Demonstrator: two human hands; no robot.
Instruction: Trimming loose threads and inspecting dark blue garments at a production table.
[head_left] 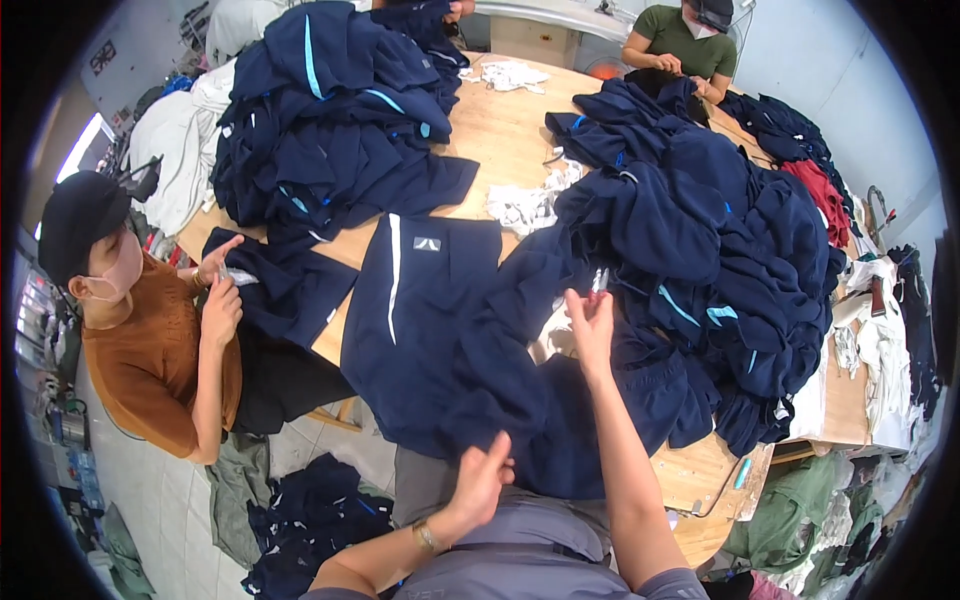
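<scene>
A navy garment [440,300] with a long white stripe and a small grey patch lies spread in front of me, its near part over my lap. My left hand [483,485] is at its near edge, fingers curled and one digit pointing up; whatever they grip is hidden. Farther forward, my right hand [593,325] is closed, and a small silvery-white tool [600,280] shows at its fingertips. It is above the garment's right part, beside a large heap of navy garments [700,230].
Another navy heap [330,120] stands at the far left of the wooden table [510,125]. White scraps [530,205] lie between the heaps. A person in brown [150,340] handles a navy piece at left; a person in green [685,45] works at the back. A teal-handled object [742,473] lies near right.
</scene>
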